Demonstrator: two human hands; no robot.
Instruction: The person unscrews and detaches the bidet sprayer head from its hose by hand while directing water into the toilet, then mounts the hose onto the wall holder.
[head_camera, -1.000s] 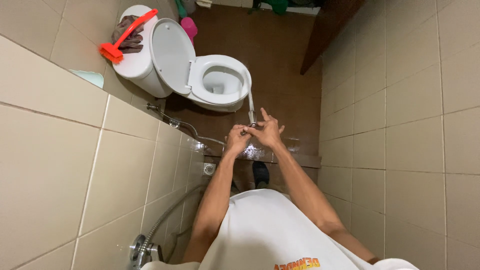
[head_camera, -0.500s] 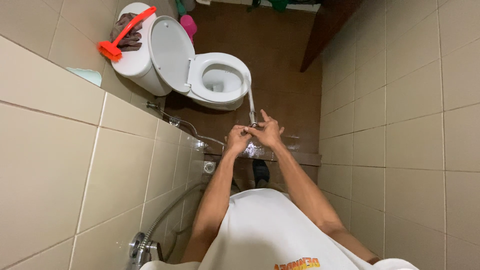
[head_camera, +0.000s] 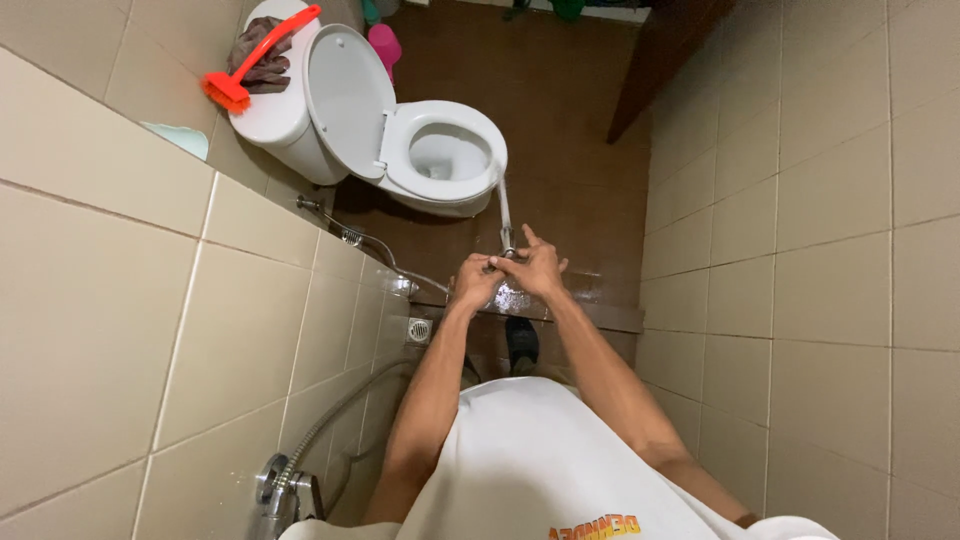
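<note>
1. Both hands met out front, over the wet brown floor (head_camera: 560, 200), w/ the sprayer (head_camera: 507, 238) pinched between them. Left hand (head_camera: 473, 281) was curled shut round the back of it; right hand (head_camera: 534, 268) gripped the head w/ thumb + middle fingers closed and the index finger (head_camera: 528, 236) sticking out straight.
2. The sprayer's nozzle pointed at the toilet (head_camera: 440, 155), and a thin jet (head_camera: 502, 200) ran from it to the near rim of the bowl. Couldn't tell which finger was on the trigger, too small.
3. The hose (head_camera: 385, 256) ran from the hands back to the left wall (head_camera: 120, 300) and its valve. Lid (head_camera: 345, 100) was up, seat down.
4. My take on doing this bit well: keep the left hand steady as the anchor, let the right do the aiming only. Low angle so water goes into the bowl, not bouncing off the rim onto the floor.
5. Ease the trigger, don't mash it; pressure looked fairly strong imo.
6. Sweep slowly round under the rim rather than blasting one spot.
7. Other stuff: orange brush (head_camera: 262, 57) lay on a rag (head_camera: 262, 50) on top of the tank (head_camera: 268, 110), pink thing (head_camera: 384, 47) behind the toilet, floor drain (head_camera: 419, 329) by the wall, dark shoe (head_camera: 521, 340) below the hands.
</note>
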